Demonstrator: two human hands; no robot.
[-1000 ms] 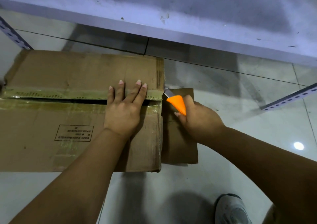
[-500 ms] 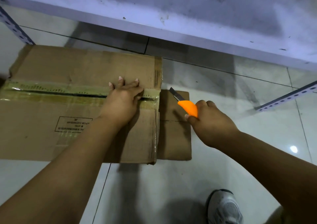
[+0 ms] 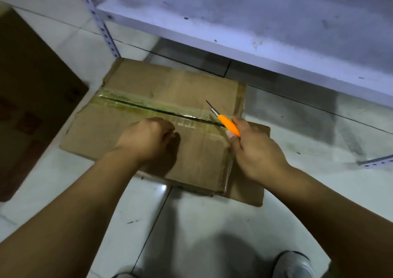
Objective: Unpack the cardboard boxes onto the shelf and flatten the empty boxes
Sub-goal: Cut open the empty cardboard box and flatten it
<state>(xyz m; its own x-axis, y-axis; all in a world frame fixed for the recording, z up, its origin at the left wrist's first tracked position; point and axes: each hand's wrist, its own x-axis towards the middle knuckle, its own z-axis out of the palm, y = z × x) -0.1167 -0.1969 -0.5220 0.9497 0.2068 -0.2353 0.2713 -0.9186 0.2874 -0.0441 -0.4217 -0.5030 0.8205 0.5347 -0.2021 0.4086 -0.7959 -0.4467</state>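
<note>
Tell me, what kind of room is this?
Probably a storeroom or stockroom. There's a bare metal shelf on slotted posts, a taped cardboard box on the tiled floor, and another brown box nearby.

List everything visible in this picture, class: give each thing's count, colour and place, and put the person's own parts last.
flattened cardboard box: one, brown, on the floor in front of the shelf, taped seam slit open
utility knife: one, orange handle, blade out, over the box's right end
shelf board: one, white and scuffed, top
shelf uprights: two seen, white, perforated
second cardboard box: one, dark brown, far left
floor tiles: pale, glossy
shoe: one clear, grey, bottom right
left hand: curled, resting on the box
right hand: gripping the knife
</note>
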